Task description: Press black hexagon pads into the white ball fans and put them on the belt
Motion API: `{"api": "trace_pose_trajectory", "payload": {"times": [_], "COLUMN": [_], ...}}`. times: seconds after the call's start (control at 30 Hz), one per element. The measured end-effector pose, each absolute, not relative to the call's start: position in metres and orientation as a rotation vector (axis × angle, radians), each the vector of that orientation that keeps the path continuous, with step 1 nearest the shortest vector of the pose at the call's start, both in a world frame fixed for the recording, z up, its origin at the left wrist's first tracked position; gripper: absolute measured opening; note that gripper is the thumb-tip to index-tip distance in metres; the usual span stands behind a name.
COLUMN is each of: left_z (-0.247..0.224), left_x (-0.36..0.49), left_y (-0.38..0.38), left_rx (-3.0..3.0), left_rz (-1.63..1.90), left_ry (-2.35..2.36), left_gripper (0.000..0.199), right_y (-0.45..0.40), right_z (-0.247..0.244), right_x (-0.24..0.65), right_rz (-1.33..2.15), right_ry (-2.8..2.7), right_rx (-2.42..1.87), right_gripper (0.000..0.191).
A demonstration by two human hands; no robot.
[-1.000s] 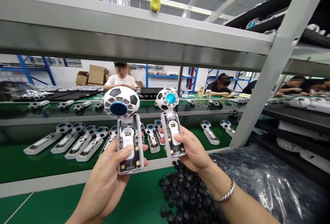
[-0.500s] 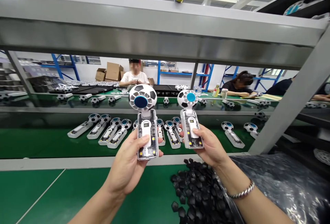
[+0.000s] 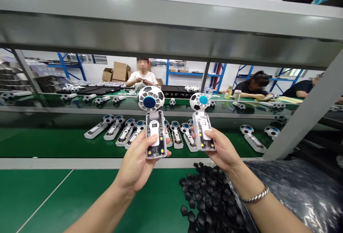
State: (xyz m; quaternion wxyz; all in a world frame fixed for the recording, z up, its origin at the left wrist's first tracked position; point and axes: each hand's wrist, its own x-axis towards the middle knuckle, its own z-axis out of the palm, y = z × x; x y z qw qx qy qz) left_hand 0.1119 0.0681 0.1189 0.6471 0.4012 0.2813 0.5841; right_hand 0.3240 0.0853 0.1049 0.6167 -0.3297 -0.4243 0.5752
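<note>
My left hand is wrapped round a handheld fan with a football-patterned head, a dark blue centre and a clear body showing circuitry. Its small display is lit, and my thumb lies on the white strip below. A similar fan with a light blue centre is held upright in my right hand, thumb on its white panel. The two fans stand apart, side by side. Behind them, several more football fans lie on the green conveyor.
Black pentagon pieces are heaped on the green table, beside a shiny plastic bag. A metal shelf spans overhead, with a slanted post at right. Several people sit across the line, including one in a white shirt.
The view has shifted, so the scene sits differently in frame. Both hands keep their fans. The right fan's display no longer shows its digits clearly. Conveyor fans appear further right.
</note>
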Motion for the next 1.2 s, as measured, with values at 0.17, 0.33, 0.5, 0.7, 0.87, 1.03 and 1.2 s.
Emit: {"api": "trace_pose_trajectory", "payload": {"times": [0.17, 0.33, 0.5, 0.7, 0.87, 1.03, 1.2], "left_z": [0.118, 0.116, 0.116, 0.117, 0.117, 0.116, 0.1], "left_x": [0.113, 0.113, 0.113, 0.113, 0.113, 0.114, 0.089], "left_y": [0.07, 0.07, 0.07, 0.068, 0.069, 0.071, 0.094], "left_rx": [0.912, 0.939, 0.957, 0.952, 0.945, 0.956, 0.934], "left_rz": [1.33, 1.332, 1.345, 1.359, 1.354, 1.341, 1.361], "left_ry": [0.635, 0.609, 0.636, 0.651, 0.629, 0.608, 0.728], "left_gripper": [0.026, 0.024, 0.024, 0.024, 0.027, 0.031, 0.027], "right_y": [0.085, 0.086, 0.085, 0.085, 0.086, 0.089, 0.116], "right_z": [0.103, 0.102, 0.103, 0.104, 0.102, 0.101, 0.111], "right_x": [0.324, 0.324, 0.324, 0.324, 0.324, 0.326, 0.368], "right_rz": [1.365, 1.354, 1.362, 1.34, 1.35, 1.374, 1.312], "right_ry": [-0.987, -0.975, -0.99, -0.978, -0.978, -0.915, -0.847], "right_rx": [-0.732, -0.749, -0.771, -0.787, -0.775, -0.764, -0.909], "right_gripper": [0.027, 0.027, 0.028, 0.027, 0.027, 0.024, 0.017]}}
